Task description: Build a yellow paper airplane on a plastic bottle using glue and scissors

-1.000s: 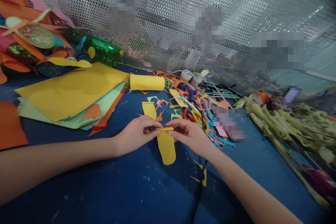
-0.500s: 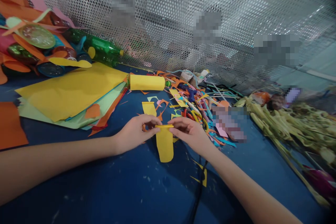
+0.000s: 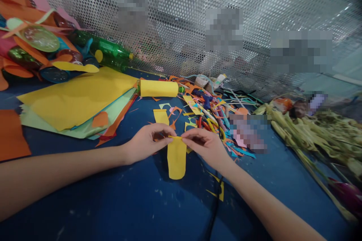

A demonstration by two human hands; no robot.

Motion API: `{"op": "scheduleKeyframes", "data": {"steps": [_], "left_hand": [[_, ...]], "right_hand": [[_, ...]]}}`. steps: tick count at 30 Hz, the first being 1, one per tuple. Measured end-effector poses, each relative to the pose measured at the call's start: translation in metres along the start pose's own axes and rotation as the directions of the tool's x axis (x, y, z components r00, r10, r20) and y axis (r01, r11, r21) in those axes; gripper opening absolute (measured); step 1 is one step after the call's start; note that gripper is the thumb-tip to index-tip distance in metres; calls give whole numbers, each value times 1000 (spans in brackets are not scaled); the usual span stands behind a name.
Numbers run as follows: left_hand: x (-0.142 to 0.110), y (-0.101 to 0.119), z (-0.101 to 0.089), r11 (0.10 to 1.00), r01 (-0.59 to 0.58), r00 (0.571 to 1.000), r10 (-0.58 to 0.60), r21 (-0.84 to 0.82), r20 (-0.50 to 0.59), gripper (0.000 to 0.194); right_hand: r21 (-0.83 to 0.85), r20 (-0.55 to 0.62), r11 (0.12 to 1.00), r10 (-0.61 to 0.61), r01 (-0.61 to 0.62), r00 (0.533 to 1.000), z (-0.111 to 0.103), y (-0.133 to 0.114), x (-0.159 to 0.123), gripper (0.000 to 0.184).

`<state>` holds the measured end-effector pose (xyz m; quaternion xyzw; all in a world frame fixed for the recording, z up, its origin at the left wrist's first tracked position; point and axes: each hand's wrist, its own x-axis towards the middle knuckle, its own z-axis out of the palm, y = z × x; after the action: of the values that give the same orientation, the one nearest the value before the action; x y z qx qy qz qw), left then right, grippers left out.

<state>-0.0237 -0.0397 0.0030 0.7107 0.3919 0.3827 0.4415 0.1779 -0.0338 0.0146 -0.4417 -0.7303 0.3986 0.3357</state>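
A yellow petal-shaped paper piece [image 3: 176, 159] hangs just above the blue table [image 3: 135, 203], held by its folded top edge. My left hand [image 3: 147, 143] pinches the left end of that edge and my right hand [image 3: 204, 145] pinches the right end, fingertips almost meeting. A second yellow cut piece [image 3: 161, 116] lies flat on the table just beyond my hands. A bottle wrapped in yellow paper [image 3: 158, 88] lies on its side farther back.
Large yellow, green and orange sheets [image 3: 76, 101] lie stacked at the left. Coloured scraps and scissors [image 3: 209, 116] litter the middle. Green bottles and paper flowers [image 3: 42, 45] pile at the back left. Dried green stalks [image 3: 311, 135] fill the right. Perforated metal mesh [image 3: 181, 15] walls the back.
My fingertips have drawn closer together on the paper's top edge, and the yellow piece now hangs a little more upright. Arms and the rest have barely shifted.
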Motion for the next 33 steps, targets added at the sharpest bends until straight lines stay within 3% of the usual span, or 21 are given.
{"op": "scheduleKeyframes", "data": {"steps": [13, 16, 21, 25, 33], "left_hand": [[-5, -4, 1, 997, -70, 997, 70, 27, -11, 11], [-6, -4, 0, 996, -79, 997, 80, 50, -18, 11], [-7, -3, 1, 987, -128, 992, 125, 95, 29, 14], [-7, -2, 1, 975, -169, 985, 165, 146, 43, 15], [-8, -2, 2, 980, -131, 991, 125, 149, 52, 13]], "right_hand": [[-151, -12, 986, -76, 73, 997, 1, -7, -5, 9], [-72, 23, 996, -42, 44, 999, 1, -7, -4, 11], [177, 98, 976, 109, -125, 989, 2, -10, -1, 26], [83, 175, 985, 134, -150, 975, 2, -8, -3, 22], [-2, 136, 994, 104, -105, 985, 4, -1, -4, 17]]}}
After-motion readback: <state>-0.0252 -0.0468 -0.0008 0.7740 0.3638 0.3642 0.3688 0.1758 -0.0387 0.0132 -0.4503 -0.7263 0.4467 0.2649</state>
